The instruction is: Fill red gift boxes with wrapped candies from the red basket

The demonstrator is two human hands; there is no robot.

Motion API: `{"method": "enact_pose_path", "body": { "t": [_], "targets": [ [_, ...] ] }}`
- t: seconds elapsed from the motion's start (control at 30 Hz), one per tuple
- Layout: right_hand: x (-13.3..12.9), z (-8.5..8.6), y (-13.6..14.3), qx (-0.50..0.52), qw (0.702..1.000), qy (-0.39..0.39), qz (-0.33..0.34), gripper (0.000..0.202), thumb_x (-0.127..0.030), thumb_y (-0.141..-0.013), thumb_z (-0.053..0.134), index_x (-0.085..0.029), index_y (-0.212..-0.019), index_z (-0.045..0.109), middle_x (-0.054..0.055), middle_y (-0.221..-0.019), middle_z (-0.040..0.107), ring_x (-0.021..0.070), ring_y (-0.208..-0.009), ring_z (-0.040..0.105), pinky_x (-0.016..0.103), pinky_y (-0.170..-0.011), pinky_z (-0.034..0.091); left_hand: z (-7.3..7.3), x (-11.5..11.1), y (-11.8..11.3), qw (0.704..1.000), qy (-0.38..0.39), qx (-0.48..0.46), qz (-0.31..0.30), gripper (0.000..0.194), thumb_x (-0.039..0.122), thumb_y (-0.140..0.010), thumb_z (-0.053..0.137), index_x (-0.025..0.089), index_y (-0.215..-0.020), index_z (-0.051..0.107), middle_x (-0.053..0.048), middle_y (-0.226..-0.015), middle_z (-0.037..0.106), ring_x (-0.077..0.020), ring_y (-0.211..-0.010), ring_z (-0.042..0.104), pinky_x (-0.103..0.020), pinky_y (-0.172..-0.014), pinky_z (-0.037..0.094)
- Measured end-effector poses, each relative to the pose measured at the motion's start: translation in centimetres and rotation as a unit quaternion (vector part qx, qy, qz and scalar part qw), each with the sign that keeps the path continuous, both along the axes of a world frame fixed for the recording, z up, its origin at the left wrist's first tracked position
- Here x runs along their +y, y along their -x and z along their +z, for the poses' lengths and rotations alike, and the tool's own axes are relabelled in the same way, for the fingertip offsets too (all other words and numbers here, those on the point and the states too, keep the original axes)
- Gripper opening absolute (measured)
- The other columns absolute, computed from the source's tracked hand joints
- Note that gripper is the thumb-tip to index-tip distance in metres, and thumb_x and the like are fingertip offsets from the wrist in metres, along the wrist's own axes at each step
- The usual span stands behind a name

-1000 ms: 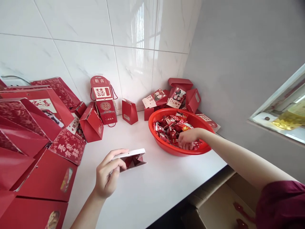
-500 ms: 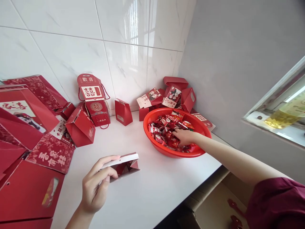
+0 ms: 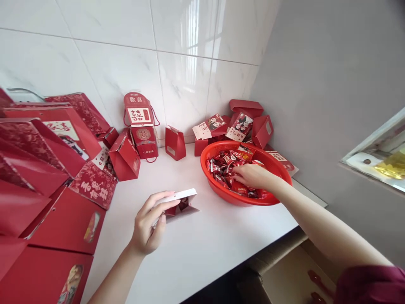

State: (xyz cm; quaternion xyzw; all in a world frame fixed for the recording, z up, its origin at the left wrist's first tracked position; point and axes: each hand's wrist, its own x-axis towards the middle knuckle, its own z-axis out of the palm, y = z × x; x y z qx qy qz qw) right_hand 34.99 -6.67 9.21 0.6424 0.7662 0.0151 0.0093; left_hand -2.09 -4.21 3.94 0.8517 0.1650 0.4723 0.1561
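My left hand is closed on the edge of a small folding candy box, red inside with a pale outer face. The box lies tilted with its mouth open, and a few dark red wrapped pieces show inside. To the right, my right hand reaches into a red plastic basket full of wrapped candies. Its fingers are bent together down among the wrappers, and the fingertips are partly hidden. Whatever they pinch cannot be made out.
Many red gift boxes crowd the left side. A decorated box with cord handles and a small red box stand by the tiled wall. More boxes are piled behind the basket. An open cardboard carton sits below the table edge.
The view has shifted, so most things appear farther right. My right hand stays in the basket, its fingers now drawn closer together. My left hand still holds the box.
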Motion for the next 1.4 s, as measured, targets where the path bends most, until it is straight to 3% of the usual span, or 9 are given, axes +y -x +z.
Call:
{"method": "enact_pose_path", "body": {
  "t": [0.07, 0.17, 0.27, 0.5, 0.67, 0.9, 1.0, 1.13, 1.4],
  "targets": [
    [-2.4, 2.1, 2.9, 0.077, 0.980, -0.177, 0.043, 0.023, -0.027, -0.099, 0.044, -0.018, -0.107, 0.063, 0.009, -0.097, 0.072, 0.0215, -0.082, 0.069, 0.030, -0.069, 0.050, -0.2, 0.0, -0.2, 1.000, 0.012, -0.012, 0.003, 0.039, 0.014, -0.090, 0.044, 0.019, -0.123, 0.063, -0.012, -0.130, 0.054, -0.0260, -0.120, 0.054, -0.041, -0.100, 0.046],
    [-5.5, 4.0, 8.0, 0.234, 0.849, -0.420, 0.220, 0.023, -0.022, -0.097, 0.048, -0.022, -0.119, 0.056, 0.009, -0.106, 0.072, 0.0197, -0.091, 0.069, 0.033, -0.076, 0.055, -0.4, -0.1, -0.2, 0.999, 0.040, -0.032, 0.015, 0.037, 0.015, -0.091, 0.045, 0.021, -0.121, 0.065, -0.011, -0.129, 0.054, -0.0246, -0.121, 0.053, -0.039, -0.101, 0.045],
    [-5.6, 3.1, 12.6, 0.243, 0.766, -0.472, 0.362, 0.021, -0.022, -0.097, 0.049, -0.022, -0.116, 0.059, 0.008, -0.103, 0.073, 0.0187, -0.095, 0.069, 0.033, -0.075, 0.055, -0.2, 0.0, 0.1, 0.996, 0.063, -0.048, 0.029, 0.034, 0.016, -0.092, 0.045, 0.022, -0.118, 0.067, -0.009, -0.127, 0.055, -0.0229, -0.120, 0.053, -0.037, -0.101, 0.045],
    [0.7, -1.9, 17.4, 0.226, 0.830, -0.408, 0.306, 0.013, -0.024, -0.095, 0.059, -0.022, -0.101, 0.071, 0.006, -0.098, 0.070, 0.0165, -0.092, 0.062, 0.031, -0.078, 0.047, 0.4, 0.6, 1.2, 0.988, 0.125, -0.075, 0.047, 0.036, 0.013, -0.088, 0.043, 0.022, -0.111, 0.068, -0.007, -0.122, 0.057, -0.0232, -0.118, 0.054, -0.035, -0.098, 0.046],
    [1.2, -1.5, 18.2, 0.227, 0.843, -0.359, 0.330, 0.018, -0.022, -0.098, 0.052, -0.020, -0.098, 0.069, 0.002, -0.076, 0.066, 0.0124, -0.069, 0.058, 0.027, -0.067, 0.040, -0.1, 0.7, 1.3, 0.984, 0.146, -0.090, 0.041, 0.035, 0.018, -0.088, 0.044, 0.022, -0.117, 0.064, -0.008, -0.122, 0.058, -0.0249, -0.118, 0.054, -0.039, -0.101, 0.044],
    [1.5, -0.1, 20.8, 0.113, 0.955, -0.165, 0.220, 0.018, -0.011, -0.096, 0.045, -0.014, -0.092, 0.062, 0.008, -0.080, 0.070, 0.0187, -0.074, 0.063, 0.032, -0.078, 0.042, -1.4, 1.5, 1.0, 0.934, 0.297, -0.198, 0.018, 0.046, 0.030, -0.090, 0.054, 0.024, -0.135, 0.044, -0.009, -0.132, 0.053, -0.0242, -0.116, 0.056, -0.040, -0.097, 0.050],
    [1.1, 1.3, 21.2, 0.147, 0.949, -0.096, 0.263, 0.020, -0.008, -0.095, 0.043, -0.012, -0.104, 0.061, 0.012, -0.100, 0.071, 0.0225, -0.098, 0.063, 0.036, -0.095, 0.041, -1.6, 1.7, 0.9, 0.918, 0.340, -0.205, -0.007, 0.050, 0.032, -0.091, 0.055, 0.025, -0.138, 0.038, -0.011, -0.133, 0.053, -0.0224, -0.107, 0.061, -0.038, -0.088, 0.054],
    [-1.2, 4.4, 20.3, 0.205, 0.935, -0.088, 0.275, 0.021, -0.011, -0.097, 0.043, -0.016, -0.105, 0.061, 0.009, -0.100, 0.070, 0.0202, -0.090, 0.064, 0.033, -0.078, 0.048, -1.5, 1.9, 1.1, 0.928, 0.314, -0.200, 0.006, 0.048, 0.033, -0.090, 0.057, 0.022, -0.134, 0.043, -0.010, -0.122, 0.059, -0.0217, -0.101, 0.062, -0.034, -0.083, 0.055],
    [-13.3, 8.5, 18.6, 0.288, 0.834, -0.350, 0.313, 0.024, -0.029, -0.081, 0.060, -0.045, -0.096, 0.069, -0.004, -0.099, 0.073, 0.0227, -0.105, 0.065, 0.037, -0.078, 0.059, -0.3, 2.0, 1.9, 0.939, 0.259, -0.164, 0.156, 0.024, 0.032, -0.088, 0.061, 0.017, -0.106, 0.068, -0.005, -0.102, 0.068, -0.0212, -0.099, 0.062, -0.030, -0.089, 0.048]
  ]
}}
